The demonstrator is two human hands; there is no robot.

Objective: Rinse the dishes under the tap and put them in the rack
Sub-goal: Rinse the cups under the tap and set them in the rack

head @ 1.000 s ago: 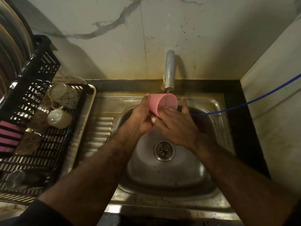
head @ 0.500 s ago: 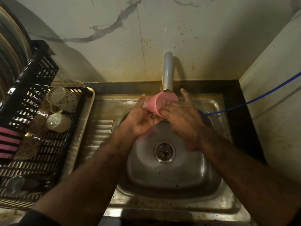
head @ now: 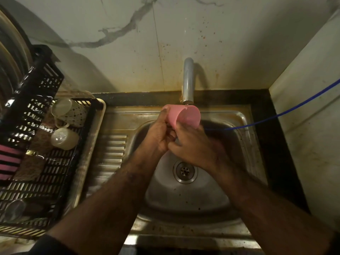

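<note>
A pink plastic cup (head: pixel 184 116) is tilted on its side just under the spout of the steel tap (head: pixel 188 81), mouth facing right and toward me. My left hand (head: pixel 160 133) grips the cup's base from the left. My right hand (head: pixel 193 144) holds its lower side from beneath, fingers curled under the rim. Both hands hover over the steel sink bowl (head: pixel 184 196). The black plastic rack (head: pixel 55 162) sits to the left on the drainboard.
Two pale mugs (head: pixel 64 138) lie in the rack's upper part, and a glass (head: pixel 12 210) lies near its front corner. A pink striped item (head: pixel 9 161) is at the rack's left. A blue cord (head: pixel 276 115) crosses the right counter. The drain (head: pixel 184 171) is uncovered.
The cup has turned so its mouth opens more to the right. My right hand slid down from the rim to the cup's underside; my left keeps its grip.
</note>
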